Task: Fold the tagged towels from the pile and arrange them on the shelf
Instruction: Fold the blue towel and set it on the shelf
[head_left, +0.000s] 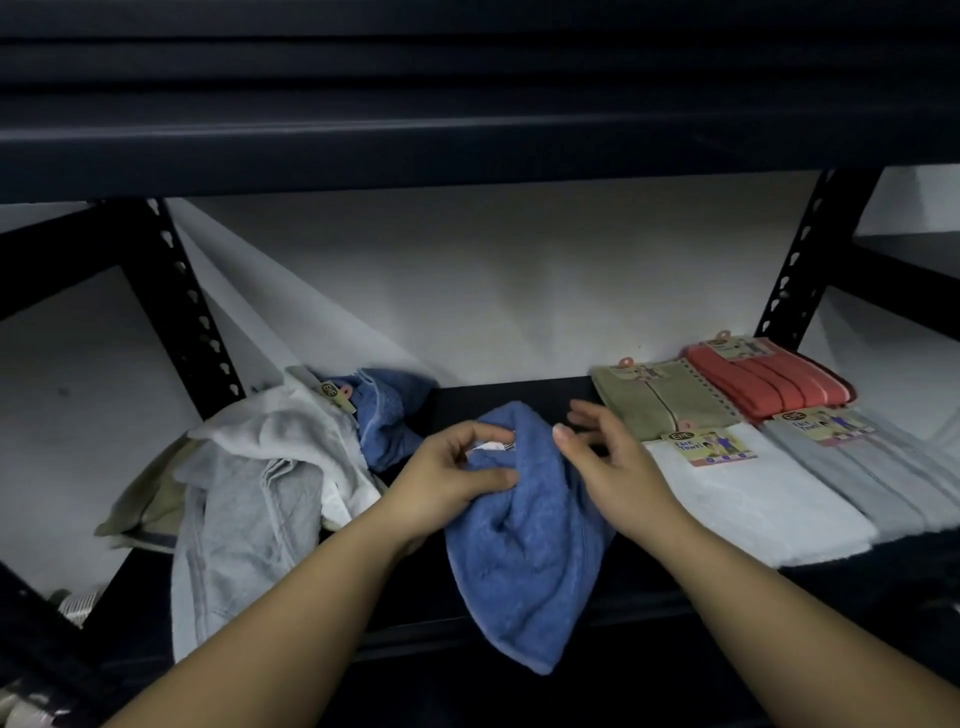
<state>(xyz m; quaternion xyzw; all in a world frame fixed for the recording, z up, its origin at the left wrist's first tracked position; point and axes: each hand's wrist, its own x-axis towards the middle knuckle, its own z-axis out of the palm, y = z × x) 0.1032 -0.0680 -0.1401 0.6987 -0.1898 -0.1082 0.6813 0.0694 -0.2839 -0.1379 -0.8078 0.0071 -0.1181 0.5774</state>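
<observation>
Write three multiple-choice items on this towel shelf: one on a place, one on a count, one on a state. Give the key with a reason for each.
1. Where does the unfolded pile lie on the shelf?
A. left end
B. right end
C. on the upper shelf

2. How many folded towels lie at the right?
A. two
B. four
C. six

3. What is the left hand doing?
A. hanging idle
B. pinching the blue towel
C. pressing the white folded towel

Key:
1 A, the crumpled heap sits at the left.
2 B, there are olive, coral, white and grey ones.
3 B, thumb and fingers close on the blue cloth, while the right hand hovers with its fingers spread.
</observation>
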